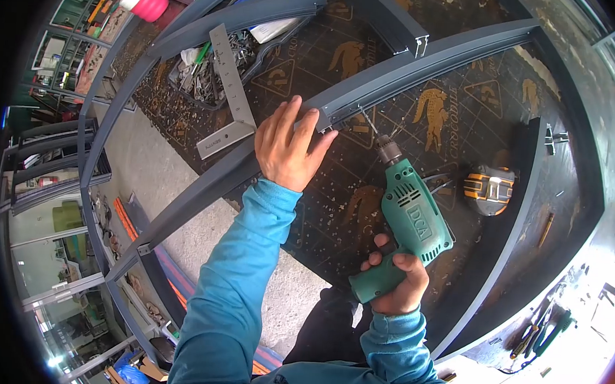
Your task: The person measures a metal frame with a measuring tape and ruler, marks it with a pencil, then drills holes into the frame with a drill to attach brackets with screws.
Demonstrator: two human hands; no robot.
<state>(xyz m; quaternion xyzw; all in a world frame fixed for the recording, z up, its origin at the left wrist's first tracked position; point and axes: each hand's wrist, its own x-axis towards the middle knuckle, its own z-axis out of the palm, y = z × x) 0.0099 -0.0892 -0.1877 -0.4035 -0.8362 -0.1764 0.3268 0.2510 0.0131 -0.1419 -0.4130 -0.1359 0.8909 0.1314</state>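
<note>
Left hand [290, 144] lay flat, pinning the grey profile [368, 91]; right hand [397, 280] gripped the green drill [406, 228], bit apparently just beside the left fingertips, aimed up-left.

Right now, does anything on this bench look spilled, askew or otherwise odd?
Pale metal shavings lie scattered over the dark bench top beneath the green drill and grey frame profile. Nothing looks damaged or askew.
</note>
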